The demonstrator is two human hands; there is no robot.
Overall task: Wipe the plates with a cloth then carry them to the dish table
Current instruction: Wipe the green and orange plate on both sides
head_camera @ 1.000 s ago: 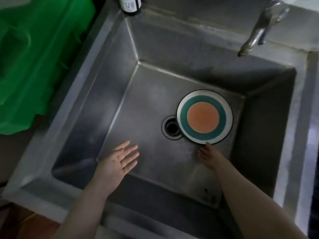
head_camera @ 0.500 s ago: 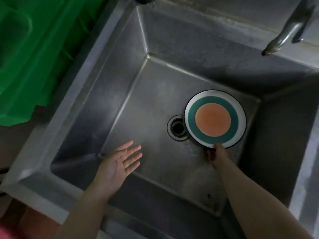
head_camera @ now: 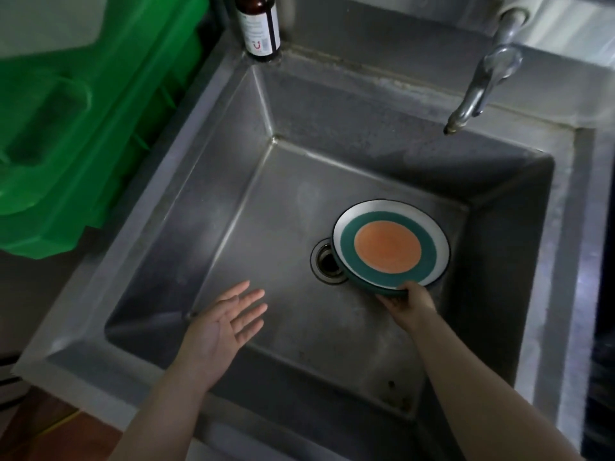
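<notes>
Head view: right hand (head_camera: 408,302) grips striped plate (head_camera: 391,244) in steel sink (head_camera: 233,207); left hand (head_camera: 226,322) hovers, fingers spread. Brown bottle (head_camera: 258,24) label unreadable.

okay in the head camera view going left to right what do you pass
green crate → brown bottle → drain → plate → faucet

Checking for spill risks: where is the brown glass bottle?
In the head view, the brown glass bottle stands on the steel sink's back-left corner ledge, beside the green plastic bin.
</notes>
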